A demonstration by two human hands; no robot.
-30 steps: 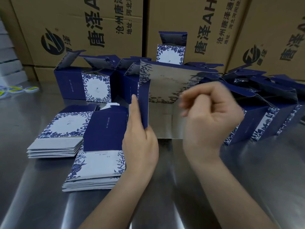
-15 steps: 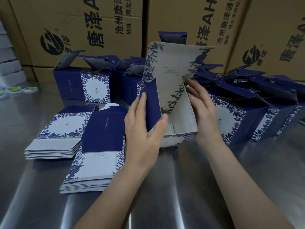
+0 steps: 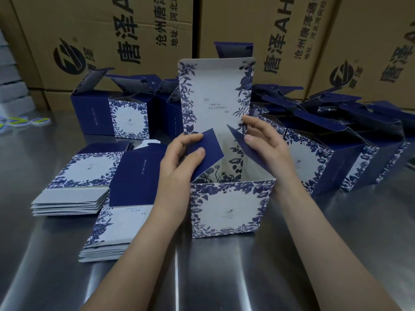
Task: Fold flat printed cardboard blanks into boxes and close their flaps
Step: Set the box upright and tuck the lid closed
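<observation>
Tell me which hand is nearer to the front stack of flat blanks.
Left. The left hand pinches a flap just right of the stack; the right hand is across the box.

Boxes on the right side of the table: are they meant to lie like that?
Probably just tossed aside: the folded boxes at right lie tipped in a loose heap, while the boxes at back left stand upright.

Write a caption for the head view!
Left hand and right hand pinch navy side flaps of a flowered box, lid upright.
</observation>
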